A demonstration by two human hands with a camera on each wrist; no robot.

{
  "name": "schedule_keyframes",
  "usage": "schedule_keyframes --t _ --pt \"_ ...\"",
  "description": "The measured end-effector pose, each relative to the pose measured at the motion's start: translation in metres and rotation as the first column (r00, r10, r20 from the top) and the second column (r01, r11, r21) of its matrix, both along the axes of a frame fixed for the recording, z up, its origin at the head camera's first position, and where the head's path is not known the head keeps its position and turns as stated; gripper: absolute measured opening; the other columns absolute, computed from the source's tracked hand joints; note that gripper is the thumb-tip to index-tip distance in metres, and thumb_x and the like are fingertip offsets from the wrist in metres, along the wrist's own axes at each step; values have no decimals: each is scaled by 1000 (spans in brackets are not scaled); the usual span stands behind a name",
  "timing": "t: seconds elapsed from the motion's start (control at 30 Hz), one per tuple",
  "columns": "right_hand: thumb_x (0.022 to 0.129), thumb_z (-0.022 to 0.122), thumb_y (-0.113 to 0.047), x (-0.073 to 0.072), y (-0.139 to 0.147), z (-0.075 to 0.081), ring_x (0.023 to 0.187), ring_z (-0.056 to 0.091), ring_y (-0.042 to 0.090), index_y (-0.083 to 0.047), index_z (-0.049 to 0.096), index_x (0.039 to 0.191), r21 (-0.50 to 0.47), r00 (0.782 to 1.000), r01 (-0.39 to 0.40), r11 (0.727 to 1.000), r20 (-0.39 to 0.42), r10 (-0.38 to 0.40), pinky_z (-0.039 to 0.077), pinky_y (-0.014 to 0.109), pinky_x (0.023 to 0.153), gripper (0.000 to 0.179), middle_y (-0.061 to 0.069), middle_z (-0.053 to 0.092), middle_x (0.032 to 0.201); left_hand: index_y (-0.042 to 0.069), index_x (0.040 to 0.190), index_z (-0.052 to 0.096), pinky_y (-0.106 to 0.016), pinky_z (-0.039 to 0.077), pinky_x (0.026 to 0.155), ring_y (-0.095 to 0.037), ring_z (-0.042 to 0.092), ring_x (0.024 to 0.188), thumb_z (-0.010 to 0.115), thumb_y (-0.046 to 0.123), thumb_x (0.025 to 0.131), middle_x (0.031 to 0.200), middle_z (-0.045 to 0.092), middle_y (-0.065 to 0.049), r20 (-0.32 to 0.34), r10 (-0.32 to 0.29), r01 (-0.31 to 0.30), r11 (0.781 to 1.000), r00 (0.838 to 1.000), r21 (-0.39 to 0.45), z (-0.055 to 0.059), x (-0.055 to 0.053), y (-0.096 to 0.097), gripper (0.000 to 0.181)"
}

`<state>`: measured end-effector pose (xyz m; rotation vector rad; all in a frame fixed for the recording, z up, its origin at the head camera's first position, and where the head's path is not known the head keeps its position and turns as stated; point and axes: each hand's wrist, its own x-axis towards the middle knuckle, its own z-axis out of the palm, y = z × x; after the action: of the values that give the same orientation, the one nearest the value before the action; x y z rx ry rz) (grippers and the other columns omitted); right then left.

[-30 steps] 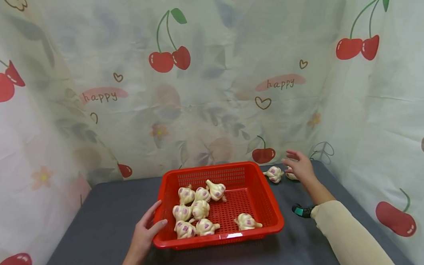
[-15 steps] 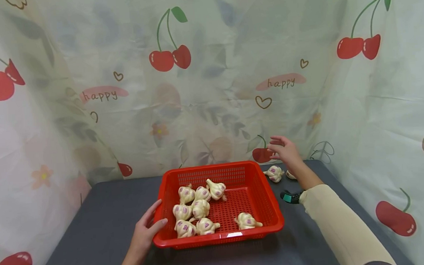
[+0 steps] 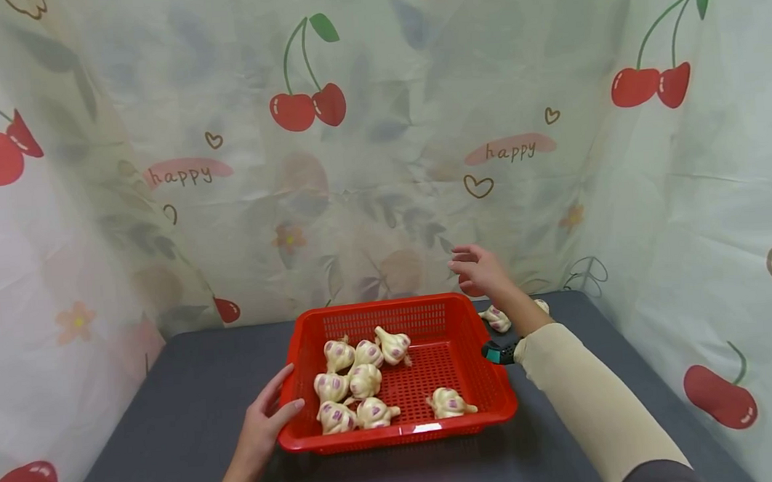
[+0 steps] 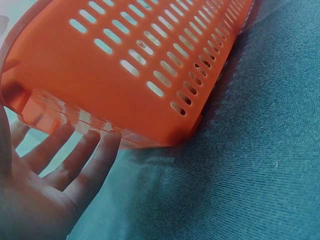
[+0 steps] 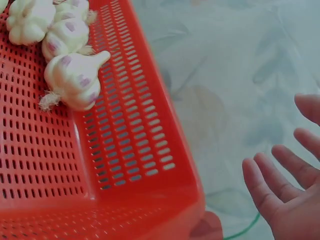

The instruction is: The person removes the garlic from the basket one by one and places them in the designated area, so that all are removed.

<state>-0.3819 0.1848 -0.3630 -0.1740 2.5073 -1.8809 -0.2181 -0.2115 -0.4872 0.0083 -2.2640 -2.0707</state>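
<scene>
A red plastic basket (image 3: pixel 409 433) with slotted walls holds several garlic bulbs (image 3: pixel 365 380), mostly grouped on its left side. Another garlic bulb (image 3: pixel 450 403) lies alone near the front right corner inside. My left hand (image 3: pixel 262 422) grips the basket's front left corner, thumb at the rim; in the left wrist view its fingers (image 4: pixel 92 160) reach along the outer wall. My right hand (image 3: pixel 486 271) is raised past the basket's back right corner, fingers spread and loosely bent, holding nothing. The right wrist view shows this hand (image 5: pixel 295 195) beside the rim, apart from it.
Two garlic bulbs lie on the dark table (image 3: pixel 217 395) right of the basket: a nearer one (image 3: pixel 497 318) and another (image 3: pixel 542 305), both partly hidden by my right arm. A black wrist device (image 3: pixel 500 352) sits at my right wrist. A cherry-print curtain (image 3: pixel 371 198) surrounds the table.
My right hand has moved left and up, away from the garlic bulbs on the right, to the basket's back right corner. The left hand and basket stay put.
</scene>
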Motion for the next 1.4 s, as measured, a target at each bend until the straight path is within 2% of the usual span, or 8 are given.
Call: schedule_keyframes --t 0.17,0.5,0.67,0.8,0.97,1.2,1.27,1.4 --pt "97 60 -18 0 -16 -7 117 53 37 -5 46 141 21 998 -63 998 -3 63 50 52 92 47 21 50 137 17 145 45 -41 57 76 -40 58 114 66 16 92 141 47 -21 11 16 -16 1000 1000 -5 -1 0 0 57" --pt "95 65 -27 0 -39 -27 113 58 39 -6 50 137 56 975 -215 975 75 211 49 54 92 50 21 53 134 17 146 45 -41 57 76 -40 58 114 67 16 92 141 48 -21 11 17 -17 1000 1000 0 1 1 1 58" --pt "95 64 -26 2 -48 -36 112 58 40 -5 52 135 51 953 -283 958 122 276 49 55 92 47 19 57 129 15 147 43 -42 56 78 -41 56 117 66 16 93 143 45 -22 4 3 -3 1000 1000 8 1 1 0 59" --pt "95 64 -27 5 -55 -44 112 57 41 -2 52 134 50 923 -346 937 197 330 48 56 93 48 17 56 129 15 148 42 -43 56 79 -40 55 118 65 17 93 144 44 -22 6 0 0 1000 1000 7 1 1 0 59" --pt "93 66 -27 8 -64 -53 112 57 42 -3 55 130 106 889 -404 909 278 363 50 55 91 45 15 59 125 16 147 44 -43 56 78 -39 56 116 67 17 92 142 46 -21 20 5 -6 1000 1000 9 1 0 0 59" --pt "92 67 -27 10 -78 -63 112 57 40 -3 56 130 219 880 -429 877 319 351 50 55 89 46 10 61 117 18 146 45 -42 56 78 -39 56 117 68 17 91 141 47 -20 22 10 -11 1000 1000 20 0 1 -1 59" --pt "91 69 -27 11 -82 -67 108 58 37 -3 57 128 285 886 -432 855 311 344 53 53 85 45 9 61 113 17 146 45 -42 57 78 -40 56 117 68 16 92 142 47 -21 16 7 -7 1000 1000 18 0 0 -1 59" --pt "90 71 -25 14 -90 -75 91 62 35 -3 60 117 437 893 -446 781 267 361 52 34 68 37 13 66 97 15 147 43 -43 56 77 -40 56 116 67 15 92 142 46 -22 8 -2 2 1000 1000 26 -1 -1 -1 59"
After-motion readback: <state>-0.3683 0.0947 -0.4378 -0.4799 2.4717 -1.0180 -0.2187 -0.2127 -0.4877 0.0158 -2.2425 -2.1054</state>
